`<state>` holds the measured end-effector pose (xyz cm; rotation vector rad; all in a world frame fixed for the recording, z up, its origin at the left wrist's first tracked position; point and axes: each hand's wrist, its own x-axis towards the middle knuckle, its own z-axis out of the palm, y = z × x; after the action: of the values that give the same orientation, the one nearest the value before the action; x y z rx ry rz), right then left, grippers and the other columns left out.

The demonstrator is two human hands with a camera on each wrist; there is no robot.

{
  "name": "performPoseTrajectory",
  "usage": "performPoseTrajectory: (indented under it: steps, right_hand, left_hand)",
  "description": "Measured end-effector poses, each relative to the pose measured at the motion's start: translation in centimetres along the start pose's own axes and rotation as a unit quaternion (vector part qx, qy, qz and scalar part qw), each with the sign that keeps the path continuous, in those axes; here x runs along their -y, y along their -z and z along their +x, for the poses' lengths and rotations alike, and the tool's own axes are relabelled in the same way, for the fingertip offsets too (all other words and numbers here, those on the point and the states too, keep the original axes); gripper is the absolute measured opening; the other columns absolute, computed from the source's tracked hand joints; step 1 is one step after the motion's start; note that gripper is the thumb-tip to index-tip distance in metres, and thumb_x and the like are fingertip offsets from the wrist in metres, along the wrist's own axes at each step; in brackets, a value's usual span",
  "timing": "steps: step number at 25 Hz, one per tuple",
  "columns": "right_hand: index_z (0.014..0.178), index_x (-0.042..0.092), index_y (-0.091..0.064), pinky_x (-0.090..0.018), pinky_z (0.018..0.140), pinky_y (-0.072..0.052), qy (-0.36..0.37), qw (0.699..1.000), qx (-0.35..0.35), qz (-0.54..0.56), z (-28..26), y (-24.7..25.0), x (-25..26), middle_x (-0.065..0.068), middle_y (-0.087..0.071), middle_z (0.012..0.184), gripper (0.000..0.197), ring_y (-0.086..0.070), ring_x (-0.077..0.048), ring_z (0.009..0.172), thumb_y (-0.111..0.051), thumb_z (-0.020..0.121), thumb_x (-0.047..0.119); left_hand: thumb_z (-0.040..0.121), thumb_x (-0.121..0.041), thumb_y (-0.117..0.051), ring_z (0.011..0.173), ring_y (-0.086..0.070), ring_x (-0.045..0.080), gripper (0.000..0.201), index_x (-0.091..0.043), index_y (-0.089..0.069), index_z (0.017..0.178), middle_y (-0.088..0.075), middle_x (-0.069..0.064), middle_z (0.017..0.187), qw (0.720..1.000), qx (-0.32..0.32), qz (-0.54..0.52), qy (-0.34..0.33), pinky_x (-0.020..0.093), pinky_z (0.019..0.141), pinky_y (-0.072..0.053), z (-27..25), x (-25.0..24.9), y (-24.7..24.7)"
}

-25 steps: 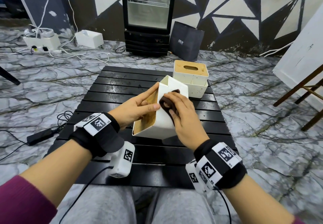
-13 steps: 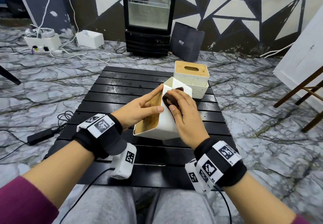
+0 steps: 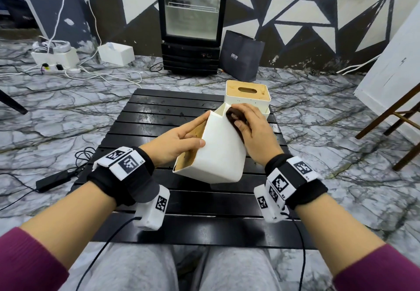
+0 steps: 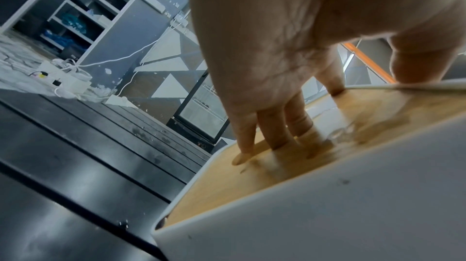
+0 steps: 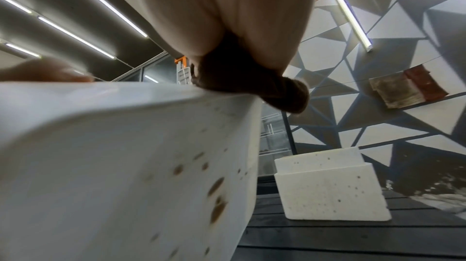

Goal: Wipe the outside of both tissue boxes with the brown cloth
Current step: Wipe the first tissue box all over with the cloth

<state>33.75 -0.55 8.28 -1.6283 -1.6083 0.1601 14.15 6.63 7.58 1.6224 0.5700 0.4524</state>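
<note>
A: Left fingers (image 4: 272,126)?
B: Extended and laid flat on the wooden lid face of the near tissue box (image 3: 218,152), thumb lying along the adjoining white side. The left hand (image 3: 175,140) steadies the box that way; nothing is wrapped.

A: Right fingers (image 3: 244,118)?
B: Curled round the brown cloth (image 3: 235,118), bunched in a wad and pressed to the box's upper far corner. From the right wrist the cloth (image 5: 252,84) bulges out under the right hand (image 5: 227,12), touching the top edge.

A: Box attitude?
B: Tipped on its side, lid facing left, raised off the counter (image 3: 159,118). Brown specks show on its white side (image 5: 126,165) below the cloth.

A: Second box?
B: Far tissue box (image 3: 247,97) stands upright on the counter, just behind the right hand, slot up. Speckled too (image 5: 325,189).

A: Surroundings?
B: Glass-door fridge (image 3: 191,18), dark bag (image 3: 241,56) beside it, marbled floor.
</note>
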Motion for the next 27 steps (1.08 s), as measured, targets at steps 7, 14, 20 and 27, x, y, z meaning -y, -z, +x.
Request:
performPoseTrajectory:
  steps: [7,14,20,27]
  right_hand:
    - [0.124,0.015,-0.049,0.006,0.082,-0.024,-0.007,0.997,0.073,0.022,0.2,2.7,1.2,0.001,-0.05,0.119,0.032,-0.04,-0.005,0.108,-0.045,0.093,0.009]
    - [0.122,0.015,-0.051,0.004,0.085,-0.025,0.016,0.995,0.087,0.053,-0.6,1.4,3.6,0.003,-0.05,0.112,0.031,-0.044,-0.006,0.107,-0.046,0.092,0.009]
    - [0.119,0.017,-0.053,-0.01,0.092,-0.035,0.006,0.99,0.048,0.134,-1.9,0.7,4.2,0.002,-0.056,0.114,0.03,-0.049,-0.009,0.108,-0.047,0.092,0.008]
    - [0.115,0.019,-0.054,-0.008,0.085,-0.039,-0.053,0.982,0.015,0.181,-1.8,2.4,3.5,0.008,-0.06,0.103,0.027,-0.055,-0.006,0.097,-0.046,0.092,0.007]
  left_hand:
    - [0.071,-0.013,-0.049,0.098,-0.058,0.009,0.067,-0.049,-0.041,0.127,-0.062,-0.004,0.111,0.995,-0.006,0.097,0.02,0.015,0.08,-0.05,-1.5,-1.3,2.9]
    - [0.062,-0.064,-0.059,0.127,-0.039,0.023,0.096,-0.036,-0.02,0.145,-0.042,0.005,0.134,0.905,-0.142,0.399,0.028,0.031,0.102,-0.035,-2.2,-2.6,0.8]
    - [0.055,-0.063,-0.075,0.118,-0.032,0.032,0.11,-0.052,-0.01,0.142,-0.031,0.007,0.119,0.869,-0.178,0.452,0.088,0.041,0.103,-0.035,-1.8,-2.5,-1.3]
    - [0.05,-0.047,-0.086,0.116,-0.036,0.019,0.102,-0.047,-0.029,0.134,-0.033,0.002,0.119,0.925,-0.206,0.319,0.013,0.028,0.098,-0.034,-2.0,-0.6,-1.6]
